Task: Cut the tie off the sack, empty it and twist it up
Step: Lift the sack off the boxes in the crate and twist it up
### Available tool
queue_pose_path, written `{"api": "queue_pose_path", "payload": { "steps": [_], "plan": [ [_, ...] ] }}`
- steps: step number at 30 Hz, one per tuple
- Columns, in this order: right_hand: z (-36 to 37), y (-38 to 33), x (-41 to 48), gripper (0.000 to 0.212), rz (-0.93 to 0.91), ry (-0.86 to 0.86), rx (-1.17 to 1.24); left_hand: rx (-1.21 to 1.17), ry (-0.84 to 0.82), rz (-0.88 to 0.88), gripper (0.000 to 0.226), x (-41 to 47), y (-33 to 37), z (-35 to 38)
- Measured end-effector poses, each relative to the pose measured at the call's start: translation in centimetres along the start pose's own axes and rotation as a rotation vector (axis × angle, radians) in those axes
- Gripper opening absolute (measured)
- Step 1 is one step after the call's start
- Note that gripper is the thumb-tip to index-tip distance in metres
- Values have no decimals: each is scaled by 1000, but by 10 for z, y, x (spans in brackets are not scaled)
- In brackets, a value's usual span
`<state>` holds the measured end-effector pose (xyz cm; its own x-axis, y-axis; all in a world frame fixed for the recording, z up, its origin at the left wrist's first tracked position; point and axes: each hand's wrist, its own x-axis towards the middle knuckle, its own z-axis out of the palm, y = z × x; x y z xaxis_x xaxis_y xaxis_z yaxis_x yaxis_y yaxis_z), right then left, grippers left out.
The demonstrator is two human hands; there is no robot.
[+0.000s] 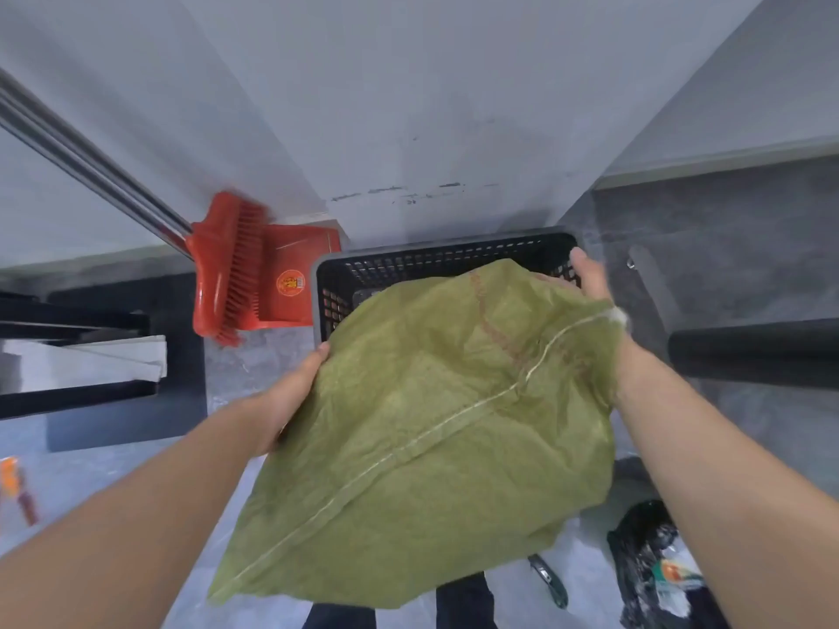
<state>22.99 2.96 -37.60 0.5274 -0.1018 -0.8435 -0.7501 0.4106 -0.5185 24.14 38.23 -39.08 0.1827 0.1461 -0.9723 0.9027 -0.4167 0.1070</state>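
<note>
A green woven sack (pixel 422 429) hangs upended over a black plastic basket (pixel 436 258), its stitched bottom seam running diagonally toward me. My left hand (pixel 290 397) grips the sack's left edge, the thumb on top of the cloth. My right hand (pixel 590 279) holds the far right corner beside a white frayed thread end (pixel 617 316), fingers mostly behind the fabric. The sack looks slack. The basket's inside is mostly hidden by the sack. A dark-handled tool (pixel 549 581) lies on the floor under the sack's near right edge.
A red broom and dustpan (pixel 254 274) lean against the wall to the left of the basket. A black bag with rubbish (pixel 653 565) lies on the floor at lower right. A dark shelf frame (pixel 91 356) stands at left, and a dark bar (pixel 753 351) at right.
</note>
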Motion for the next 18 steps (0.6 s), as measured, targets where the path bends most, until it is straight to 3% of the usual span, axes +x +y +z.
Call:
{"api": "queue_pose_path", "payload": {
  "steps": [2,4,6,8,9,13,18],
  "plan": [
    [0,6,-3,81,12,7,-172,-116,-60,-70,89,0,-9,-4],
    [5,13,-10,76,4,-102,-363,-167,-78,-69,91,0,-12,-6],
    [11,19,-15,53,-73,-144,-490,-190,-117,-50,81,-3,-11,-6],
    [16,23,-15,22,-197,-67,-578,-203,-175,-19,75,-6,-12,-7],
    [18,23,-16,16,-247,-1,-606,-205,-200,4,78,-7,-14,-9],
    [14,23,-8,25,-395,282,-749,-97,-350,-5,108,-14,-24,-17],
    [15,28,-10,27,-417,342,-852,194,-519,-327,91,-27,-33,-28]
  ]
}}
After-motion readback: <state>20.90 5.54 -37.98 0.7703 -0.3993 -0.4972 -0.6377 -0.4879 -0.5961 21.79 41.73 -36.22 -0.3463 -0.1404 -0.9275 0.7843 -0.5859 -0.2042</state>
